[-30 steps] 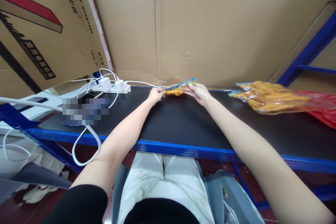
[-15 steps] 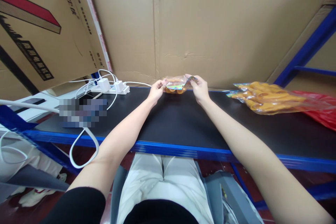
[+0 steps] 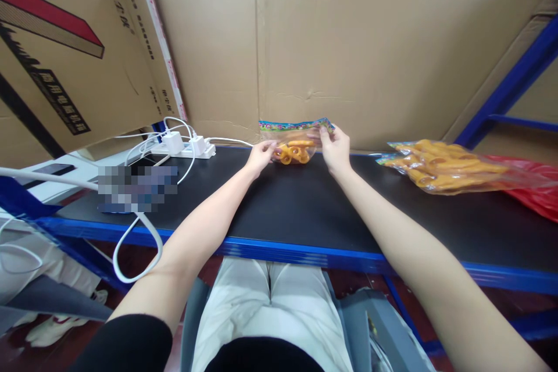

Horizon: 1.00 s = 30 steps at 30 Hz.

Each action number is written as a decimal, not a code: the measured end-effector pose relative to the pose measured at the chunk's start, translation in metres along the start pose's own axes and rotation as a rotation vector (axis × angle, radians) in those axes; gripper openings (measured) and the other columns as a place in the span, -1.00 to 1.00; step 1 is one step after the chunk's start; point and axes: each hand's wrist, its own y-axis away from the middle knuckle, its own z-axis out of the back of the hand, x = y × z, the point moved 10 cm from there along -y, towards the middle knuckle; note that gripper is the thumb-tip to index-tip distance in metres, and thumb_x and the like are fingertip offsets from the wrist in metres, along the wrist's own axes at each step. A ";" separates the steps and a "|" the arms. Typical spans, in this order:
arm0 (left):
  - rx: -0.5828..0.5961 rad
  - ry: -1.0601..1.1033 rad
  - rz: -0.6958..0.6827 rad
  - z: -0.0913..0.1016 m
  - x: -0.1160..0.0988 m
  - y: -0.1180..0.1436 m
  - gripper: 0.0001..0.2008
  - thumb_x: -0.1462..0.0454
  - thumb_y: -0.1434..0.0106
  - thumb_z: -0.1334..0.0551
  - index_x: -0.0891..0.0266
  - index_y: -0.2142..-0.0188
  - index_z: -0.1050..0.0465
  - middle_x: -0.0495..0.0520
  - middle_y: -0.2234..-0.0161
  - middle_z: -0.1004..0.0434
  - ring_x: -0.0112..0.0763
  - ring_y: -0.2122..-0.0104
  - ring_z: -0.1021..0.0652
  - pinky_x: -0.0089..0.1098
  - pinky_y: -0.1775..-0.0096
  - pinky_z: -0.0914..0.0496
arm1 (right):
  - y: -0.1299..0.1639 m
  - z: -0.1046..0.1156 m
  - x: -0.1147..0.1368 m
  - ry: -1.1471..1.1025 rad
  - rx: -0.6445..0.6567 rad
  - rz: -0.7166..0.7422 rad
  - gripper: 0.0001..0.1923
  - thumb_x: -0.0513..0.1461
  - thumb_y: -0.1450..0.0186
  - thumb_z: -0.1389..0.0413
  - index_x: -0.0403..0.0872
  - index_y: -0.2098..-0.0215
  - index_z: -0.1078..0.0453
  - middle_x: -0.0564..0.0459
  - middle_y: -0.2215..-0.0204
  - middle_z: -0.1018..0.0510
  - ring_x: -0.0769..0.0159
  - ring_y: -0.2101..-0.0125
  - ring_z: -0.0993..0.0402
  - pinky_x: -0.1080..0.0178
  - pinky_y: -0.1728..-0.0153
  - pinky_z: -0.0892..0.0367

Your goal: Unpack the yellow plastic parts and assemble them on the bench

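A clear plastic bag [image 3: 293, 138] with a colourful patterned strip along its top edge stands near the back of the black shelf. Inside lie several orange-yellow pieces [image 3: 294, 152] with ring-shaped ends; their exact kind is unclear. My left hand [image 3: 261, 157] is closed, its thumb and fingers pinching the bag's lower left side. At the upper right corner, my right hand [image 3: 335, 146] grips the strip between thumb and fingers. Further right lie filled clear bags [image 3: 449, 167] holding more orange-yellow pieces, apart from my hands.
Red plastic [image 3: 532, 183] lies at the far right. To the left are a white power strip [image 3: 201, 150] with chargers, a blurred-out object [image 3: 137, 187] and a looping white cable [image 3: 117, 256]. Cardboard [image 3: 392, 52] walls the back. A blue rail [image 3: 305, 251] edges the shelf's front.
The bag has gone from folded over to upright, its patterned strip now stretched out along the top. My left hand has shifted slightly down.
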 end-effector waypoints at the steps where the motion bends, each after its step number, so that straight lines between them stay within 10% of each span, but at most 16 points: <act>1: -0.019 0.003 -0.028 0.002 -0.004 0.000 -0.63 0.08 -0.29 -0.16 0.28 0.04 -0.46 0.16 0.23 -0.61 -0.43 0.41 -0.59 -0.53 0.43 -0.37 | 0.000 -0.002 0.006 0.017 0.008 0.035 -0.48 0.20 -0.16 -0.07 -0.05 0.25 -0.41 -0.05 0.27 -0.56 0.13 0.16 -0.53 0.03 0.13 -0.44; 15: -0.066 0.349 -0.131 0.013 -0.040 0.003 -0.71 0.24 -0.24 -0.18 0.24 0.06 -0.47 0.15 -0.03 -0.48 -0.21 -0.08 -0.43 -0.27 0.00 -0.36 | 0.006 -0.008 0.063 0.124 0.013 0.142 -0.59 0.08 -0.28 -0.02 0.04 0.11 -0.48 -0.01 -0.01 -0.47 0.16 -0.13 -0.28 0.06 -0.13 -0.20; 24: 0.141 0.616 0.085 0.007 -0.038 0.006 -0.47 -0.05 -0.25 -0.10 0.32 0.01 -0.39 0.31 0.04 -0.49 -0.12 0.05 -0.52 -0.16 0.08 -0.44 | 0.017 -0.023 0.073 0.029 0.217 0.166 -0.69 -0.04 -0.29 0.02 0.12 0.24 -0.55 0.15 -0.03 -0.46 0.14 -0.14 -0.25 -0.03 -0.11 -0.20; 30: 0.036 0.525 0.176 0.011 -0.009 -0.001 -0.83 0.28 -0.13 -0.33 0.33 0.31 -0.43 0.11 0.44 -0.55 -0.41 0.44 -0.56 -0.37 0.29 -0.46 | 0.019 -0.025 0.038 -0.063 0.300 -0.012 -0.53 0.01 -0.27 0.13 -0.01 0.38 -0.57 0.02 0.13 -0.57 0.14 0.00 -0.41 0.06 0.03 -0.34</act>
